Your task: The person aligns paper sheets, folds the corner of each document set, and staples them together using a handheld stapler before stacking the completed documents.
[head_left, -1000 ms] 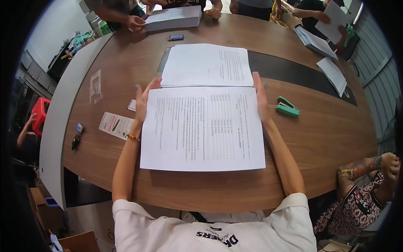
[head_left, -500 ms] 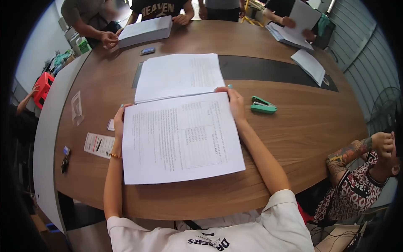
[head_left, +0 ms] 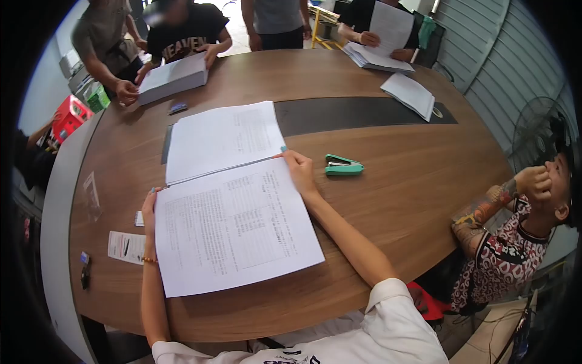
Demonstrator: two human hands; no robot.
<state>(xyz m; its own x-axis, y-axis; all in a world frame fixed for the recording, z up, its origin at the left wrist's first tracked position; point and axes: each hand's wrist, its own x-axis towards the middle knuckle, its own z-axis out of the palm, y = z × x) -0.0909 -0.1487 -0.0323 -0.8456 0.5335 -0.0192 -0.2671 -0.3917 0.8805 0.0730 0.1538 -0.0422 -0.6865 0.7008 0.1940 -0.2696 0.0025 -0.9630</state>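
A sheaf of printed sheets [head_left: 236,230] lies between my hands, above the near part of the table. My left hand [head_left: 150,203] is closed on its far left corner, the fingers partly hidden under the paper. At the far right corner, my right hand [head_left: 299,171] grips the same sheaf, thumb along the edge. Just beyond, a second stack of printed paper [head_left: 224,136] rests on the table, its near edge against the held sheaf. A green stapler [head_left: 344,165] sits to the right of my right hand.
A printed card [head_left: 126,246] and a clear plastic piece [head_left: 92,195] lie left on the wooden table [head_left: 388,182]. Across it, people handle a thick paper stack [head_left: 173,79] and loose sheets [head_left: 391,30]. More papers [head_left: 409,95] lie far right. A person with a tattooed arm [head_left: 485,209] sits at right.
My head view has shifted and tilted, so the table appears lower and turned. Both hands keep their hold on the sheaf, which looks little changed against the stack beyond.
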